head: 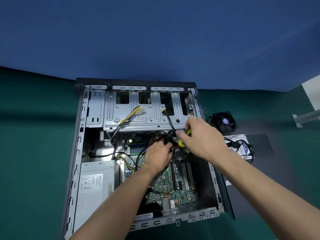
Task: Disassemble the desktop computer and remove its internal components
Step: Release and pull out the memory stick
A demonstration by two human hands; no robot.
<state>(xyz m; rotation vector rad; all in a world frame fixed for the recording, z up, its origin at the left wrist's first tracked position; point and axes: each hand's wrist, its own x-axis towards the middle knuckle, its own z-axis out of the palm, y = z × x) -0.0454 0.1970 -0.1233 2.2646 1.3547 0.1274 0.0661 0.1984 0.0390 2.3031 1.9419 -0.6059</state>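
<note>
- Near the middle of the frame lies the case (78, 153), flat on its side with its lid off, so the parts inside face up and are easy to reach.
- Both hands meet just above the middle, over the top edge of the board (173, 186), likely because a cable or screw there must come loose next.
- The right hand (200, 135) comes in from the lower right with a long straight arm. Its fingers are curled round a yellow screwdriver (181, 143), with the tip pointing down and left, toward the left hand.
- The left hand (158, 155) comes up from the bottom, palm down. Its fingers curl over black cables (143, 151) (I cannot tell if it pinches one or just holds them aside).
- At lower left inside the case sits the power box (95, 186), not taken out yet.
- A white plug (140, 110) on yellow wires rests loose on the metal tray (155, 118) at the top.
- To the right, outside the case, sit a fan (225, 121) and a drive (239, 146), put there to stay out of the way.
</note>
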